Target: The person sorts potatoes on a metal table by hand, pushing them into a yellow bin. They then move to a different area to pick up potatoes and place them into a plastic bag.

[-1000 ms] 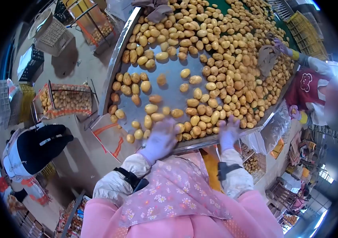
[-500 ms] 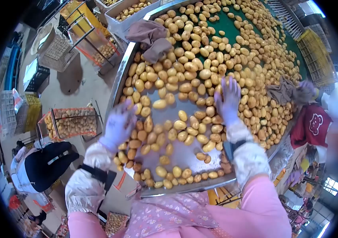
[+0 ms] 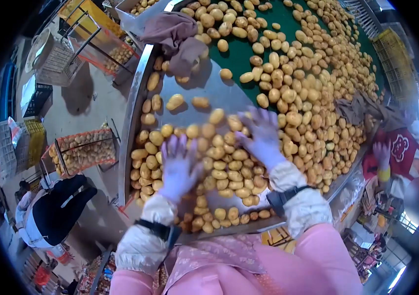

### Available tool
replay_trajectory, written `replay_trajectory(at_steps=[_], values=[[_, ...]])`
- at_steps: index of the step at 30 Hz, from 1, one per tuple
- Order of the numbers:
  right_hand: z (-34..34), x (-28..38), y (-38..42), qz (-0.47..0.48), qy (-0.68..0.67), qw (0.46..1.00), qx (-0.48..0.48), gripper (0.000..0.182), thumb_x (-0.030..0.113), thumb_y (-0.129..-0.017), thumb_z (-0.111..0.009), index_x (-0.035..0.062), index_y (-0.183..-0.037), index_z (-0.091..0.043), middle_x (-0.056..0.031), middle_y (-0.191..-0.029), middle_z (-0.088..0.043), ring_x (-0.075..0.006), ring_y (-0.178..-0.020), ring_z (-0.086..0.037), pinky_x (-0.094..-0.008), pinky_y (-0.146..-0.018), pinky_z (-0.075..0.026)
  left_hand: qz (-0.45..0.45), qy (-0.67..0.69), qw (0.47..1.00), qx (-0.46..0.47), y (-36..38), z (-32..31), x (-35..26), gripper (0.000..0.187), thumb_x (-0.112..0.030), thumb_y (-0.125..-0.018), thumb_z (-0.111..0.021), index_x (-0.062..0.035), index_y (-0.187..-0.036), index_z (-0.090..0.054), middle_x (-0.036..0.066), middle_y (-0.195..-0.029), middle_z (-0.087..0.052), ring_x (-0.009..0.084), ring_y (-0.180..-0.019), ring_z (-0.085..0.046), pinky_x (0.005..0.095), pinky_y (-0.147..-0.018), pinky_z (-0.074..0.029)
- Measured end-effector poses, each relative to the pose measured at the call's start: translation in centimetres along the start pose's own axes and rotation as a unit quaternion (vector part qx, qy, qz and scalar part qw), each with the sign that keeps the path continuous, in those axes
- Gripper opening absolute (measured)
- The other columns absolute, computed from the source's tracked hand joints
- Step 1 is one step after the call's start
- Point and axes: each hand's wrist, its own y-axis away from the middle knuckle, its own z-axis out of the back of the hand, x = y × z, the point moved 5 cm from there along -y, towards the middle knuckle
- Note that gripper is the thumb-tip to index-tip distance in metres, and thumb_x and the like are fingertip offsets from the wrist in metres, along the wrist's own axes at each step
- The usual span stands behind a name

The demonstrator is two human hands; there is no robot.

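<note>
Potatoes (image 3: 224, 174) lie heaped on the metal sorting table (image 3: 204, 93) in front of me. My left hand (image 3: 180, 164), in a pale lavender glove, rests over the left part of this heap with its fingers spread, touching potatoes and grasping none. On the heap's far right side is my right hand (image 3: 263, 135), gloved alike, fingers stretched apart against potatoes and slightly blurred. Some potatoes between the two hands are smeared by motion. Behind them a few single potatoes sit on bare metal, and the green belt (image 3: 241, 54) carries many more.
A brown cloth (image 3: 172, 37) lies on the table's far left corner. At the right, a co-worker in a red apron (image 3: 396, 147) stands by another brown cloth (image 3: 362, 108). Mesh sacks of potatoes (image 3: 84, 150) and crates (image 3: 59, 64) stand on the floor to the left.
My left hand has moved right, from the table's left edge onto the potatoes. My right hand has shifted left and nearer. Potatoes have bunched toward me, baring metal and green belt behind.
</note>
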Motion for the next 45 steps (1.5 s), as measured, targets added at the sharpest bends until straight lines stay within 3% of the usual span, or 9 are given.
replay_trajectory(at_steps=[4,9,11,12,15,20,28,42,45], values=[[-6.5,3.3,11.5,-0.136,0.112,0.982,-0.072,0.062,0.046,-0.093,-0.06,0.0158,-0.148,-0.053,-0.0191,-0.161,-0.035,-0.0505,-0.148,-0.025,-0.0681,-0.119,-0.016,-0.067,0.069,0.98,0.174,12.9,-2.8,-5.7,0.065,-0.038,-0.086,-0.069,-0.0217,-0.147,-0.055,0.021,-0.157,-0.04,0.0478,-0.146,-0.032,0.0631,-0.122,-0.016],[-11.5,8.5,24.2,0.073,-0.014,0.989,0.131,0.056,0.042,-0.097,-0.055,0.0283,-0.151,-0.051,-0.0128,-0.167,-0.028,-0.0439,-0.153,-0.022,-0.0596,-0.124,-0.015,-0.156,0.084,0.968,0.177,18.9,-0.6,-1.7,0.057,-0.035,-0.083,-0.072,-0.0239,-0.138,-0.063,0.01,-0.143,-0.055,0.0355,-0.139,-0.044,0.058,-0.116,-0.033],[-13.2,2.9,26.9,0.209,0.248,0.945,0.045,0.045,0.037,-0.091,-0.061,0.0356,-0.136,-0.062,-0.0048,-0.16,-0.041,-0.037,-0.151,-0.029,-0.0536,-0.121,-0.025,-0.162,0.061,0.971,0.163,20.7,1.5,1.2,0.054,-0.031,-0.085,-0.069,-0.0198,-0.138,-0.062,0.011,-0.144,-0.055,0.0364,-0.132,-0.049,0.0567,-0.114,-0.036],[-7.1,3.4,22.4,-0.006,0.096,0.955,0.28,0.044,0.031,-0.086,-0.065,0.0295,-0.129,-0.061,-0.0037,-0.148,-0.049,-0.0376,-0.141,-0.038,-0.0558,-0.111,-0.033,-0.158,0.049,0.973,0.163,21.0,2.6,2.0,0.053,-0.03,-0.087,-0.067,-0.0176,-0.138,-0.062,0.012,-0.146,-0.054,0.0361,-0.13,-0.052,0.0557,-0.113,-0.038],[-3.4,-5.2,21.5,-0.081,0.147,0.982,-0.089,0.048,0.023,-0.089,-0.066,0.0216,-0.137,-0.06,-0.0215,-0.156,-0.04,-0.0439,-0.135,-0.047,-0.0543,-0.102,-0.044,-0.063,0.098,0.984,0.131,21.1,3.3,4.8,0.048,-0.021,-0.091,-0.065,-0.0107,-0.137,-0.061,0.017,-0.144,-0.055,0.0393,-0.128,-0.054,0.056,-0.111,-0.039],[-6.0,-3.4,12.2,-0.293,0.174,0.932,-0.125,0.063,0.046,-0.1,-0.052,0.0232,-0.157,-0.039,-0.0322,-0.16,-0.031,-0.0531,-0.147,-0.03,-0.0618,-0.119,-0.027,0.05,0.062,0.988,-0.129,12.3,5.6,4.5,0.04,-0.012,-0.094,-0.062,-0.0041,-0.132,-0.063,0.02,-0.136,-0.061,0.0418,-0.125,-0.056,0.0514,-0.108,-0.042],[-10.9,7.6,24.2,0.106,-0.008,0.989,0.099,0.056,0.038,-0.094,-0.062,0.0238,-0.148,-0.053,-0.0152,-0.158,-0.041,-0.0411,-0.148,-0.034,-0.0571,-0.123,-0.02,-0.111,0.023,0.993,0.032,8.4,1.5,-1.6,0.054,-0.022,-0.091,-0.063,-0.0125,-0.144,-0.056,0.016,-0.148,-0.053,0.0348,-0.139,-0.047,0.0522,-0.119,-0.031],[-12.5,12.0,13.7,-0.048,0.04,0.989,0.132,0.046,0.021,-0.09,-0.069,0.0194,-0.134,-0.058,-0.0103,-0.116,-0.07,-0.0329,-0.106,-0.069,-0.0464,-0.088,-0.055,0.152,0.122,0.976,-0.101,18.9,3.3,4.3,0.036,-0.006,-0.104,-0.051,0.0,-0.138,-0.059,0.016,-0.147,-0.049,0.0303,-0.136,-0.05,0.0382,-0.113,-0.041],[-11.9,8.1,15.0,-0.109,-0.219,0.969,0.029,0.048,0.032,-0.09,-0.07,0.0114,-0.131,-0.058,-0.0182,-0.115,-0.069,-0.0377,-0.105,-0.068,-0.0464,-0.091,-0.054,0.181,0.313,0.924,-0.125,20.1,2.5,3.2,0.036,-0.006,-0.099,-0.057,-0.0029,-0.135,-0.063,0.018,-0.139,-0.056,0.0336,-0.134,-0.05,0.0429,-0.114,-0.04]])
